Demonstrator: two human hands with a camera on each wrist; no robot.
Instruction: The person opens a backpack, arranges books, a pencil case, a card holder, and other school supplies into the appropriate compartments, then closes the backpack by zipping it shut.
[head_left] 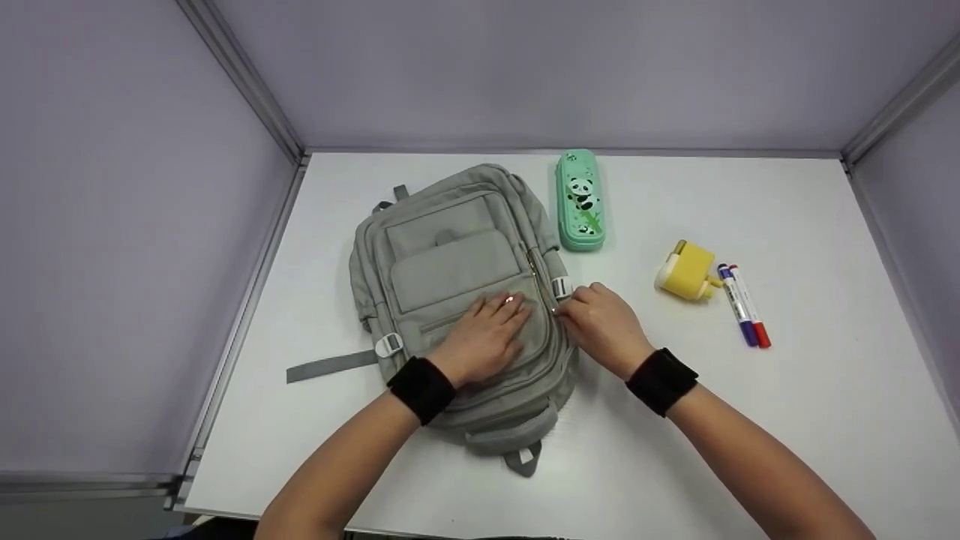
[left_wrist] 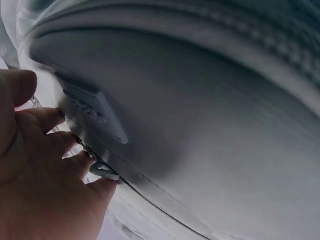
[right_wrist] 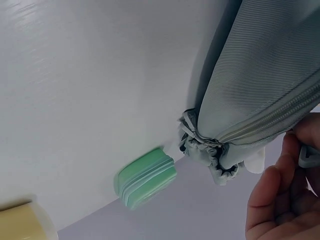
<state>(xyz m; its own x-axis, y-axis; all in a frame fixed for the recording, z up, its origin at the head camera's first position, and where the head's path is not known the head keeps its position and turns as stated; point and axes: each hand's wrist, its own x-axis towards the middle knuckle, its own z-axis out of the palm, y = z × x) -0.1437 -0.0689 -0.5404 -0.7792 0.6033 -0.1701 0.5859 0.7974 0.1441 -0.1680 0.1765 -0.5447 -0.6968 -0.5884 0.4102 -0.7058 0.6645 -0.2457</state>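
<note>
A soft, probably light gray backpack [head_left: 450, 274] is pressed onto the worktop [head_left: 817, 225] by the outspread left grip [head_left: 486, 337], its zip pull [right_wrist: 309, 158], seemingly the best handhold, being pinched by the right grip [head_left: 606, 328].

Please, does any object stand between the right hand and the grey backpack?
No, nothing visible does: the right hand touches the grey backpack directly at its side edge. The green panda case, yellow object and two markers lie clear of it.

Wide black wristbands [head_left: 422, 390], apparently fabric, bare forearms [head_left: 352, 457]
</note>
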